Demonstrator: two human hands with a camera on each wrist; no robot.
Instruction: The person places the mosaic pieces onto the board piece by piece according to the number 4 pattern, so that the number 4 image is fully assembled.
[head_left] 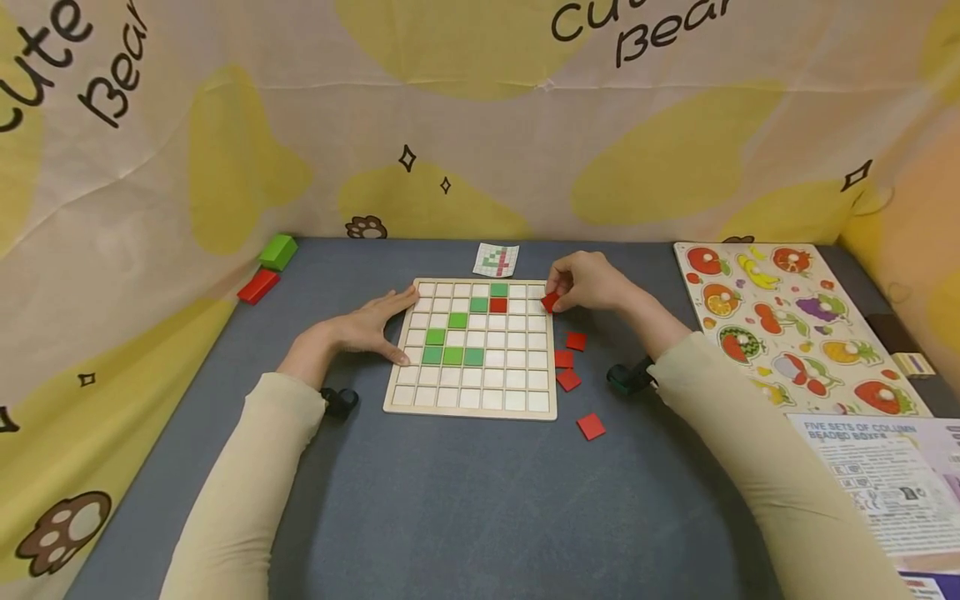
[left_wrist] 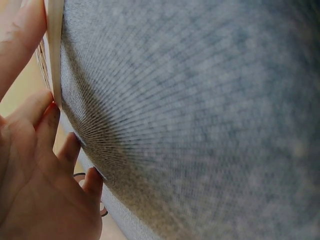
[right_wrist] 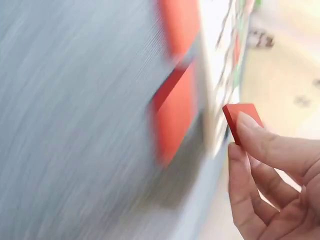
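Observation:
A wooden grid board (head_left: 472, 413) lies on the table with white squares, several green tiles (head_left: 453, 357) and one red tile (head_left: 498, 305) set in it. My left hand (head_left: 366, 325) rests along the board's left side, fingers extended near the top corner and thumb lower on the edge. In the left wrist view, its fingertips (left_wrist: 51, 102) meet the board's side. Between thumb and fingers, my right hand (head_left: 588, 282) pinches a loose red tile (right_wrist: 242, 116) at the board's upper right edge. Several more red tiles (head_left: 591, 427) lie just right of the board.
Behind the board lies a small pattern card (head_left: 496, 260) with green and red squares. A green block (head_left: 278, 252) and a red block (head_left: 258, 286) sit at the back left. On the right are a fruit puzzle board (head_left: 787, 321) and a printed box (head_left: 877, 475).

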